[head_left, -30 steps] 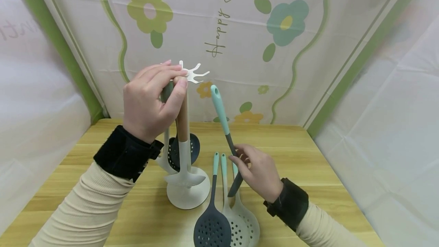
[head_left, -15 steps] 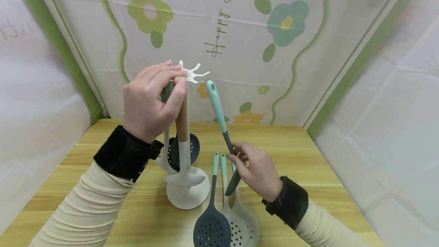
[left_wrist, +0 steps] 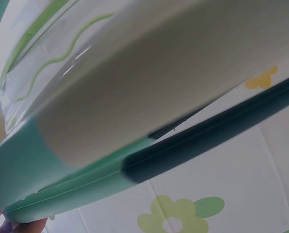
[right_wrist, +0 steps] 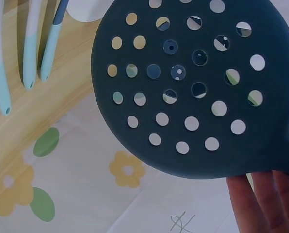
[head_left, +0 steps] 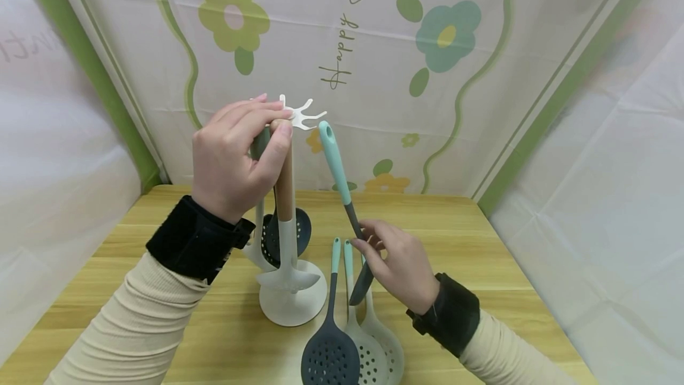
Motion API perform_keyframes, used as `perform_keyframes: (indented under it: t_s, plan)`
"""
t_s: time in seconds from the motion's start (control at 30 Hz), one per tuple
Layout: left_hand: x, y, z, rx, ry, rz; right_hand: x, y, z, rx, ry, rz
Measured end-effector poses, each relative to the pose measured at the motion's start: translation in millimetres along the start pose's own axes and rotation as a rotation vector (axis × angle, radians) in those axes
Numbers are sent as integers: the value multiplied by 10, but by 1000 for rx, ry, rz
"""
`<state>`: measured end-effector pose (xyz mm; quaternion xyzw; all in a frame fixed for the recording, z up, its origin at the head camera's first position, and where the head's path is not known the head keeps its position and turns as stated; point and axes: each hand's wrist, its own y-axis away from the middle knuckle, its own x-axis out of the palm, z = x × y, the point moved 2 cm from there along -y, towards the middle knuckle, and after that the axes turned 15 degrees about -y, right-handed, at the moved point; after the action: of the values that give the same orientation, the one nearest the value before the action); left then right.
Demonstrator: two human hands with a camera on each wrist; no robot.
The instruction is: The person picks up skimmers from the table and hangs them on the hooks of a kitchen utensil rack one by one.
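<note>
In the head view my left hand (head_left: pixel 237 153) grips the top of a white utensil stand (head_left: pixel 307 116), fingers laid over its hooks and thumb against a hanging ladle's brown-looking handle (head_left: pixel 285 192). The ladle's pale bowl (head_left: pixel 288 280) hangs over the round base. Behind it hang other utensils, among them a dark perforated skimmer (head_left: pixel 303 230). My right hand (head_left: pixel 398 263) pinches the shaft of another dark skimmer (right_wrist: pixel 193 160), its mint handle (head_left: pixel 333 159) pointing up, the tip close to the hooks. From the head its blade shows edge-on; the right wrist view shows its round holes.
On the wooden table (head_left: pixel 449 236) lie a dark skimmer (head_left: pixel 330 352) and two pale ones (head_left: pixel 369 352), mint handles pointing away from me, right of the stand's base (head_left: pixel 293 308). A printed cloth wall (head_left: pixel 374 106) closes off the back, with white cloth at both sides.
The held skimmer has moved slightly left and up, its handle tip coming nearer the stand's hooks. My left hand and the utensils on the table have stayed in place.
</note>
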<state>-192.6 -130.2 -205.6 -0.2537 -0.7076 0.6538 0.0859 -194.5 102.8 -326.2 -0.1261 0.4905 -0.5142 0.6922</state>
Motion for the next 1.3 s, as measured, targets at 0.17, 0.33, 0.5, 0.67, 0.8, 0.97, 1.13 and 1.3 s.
perform_keyframes:
  t_s: [0.17,0.33,0.5,0.67,0.8,0.97,1.13,1.3]
  plan:
    - [-1,-1,-1,-3,1,-2,2,-24,23,-16,-7,-1]
    - [-3,-3,-4,-2,1,-4,6,-36,34,-45,-12,-10]
    - [-6,-2,-6,1,4,-4,21,-50,51,-60,-15,-5]
    - [-8,-1,-3,7,2,-3,39,-66,53,-61,-17,6]
    - [-12,4,2,6,0,-4,56,-82,67,-63,-16,20]
    - [-10,9,-2,3,5,-8,78,-100,86,-51,-25,35]
    - [-7,7,-1,8,4,-10,106,-107,90,-40,-21,42]
    - [-4,3,0,10,4,-8,152,-117,95,-14,-14,48]
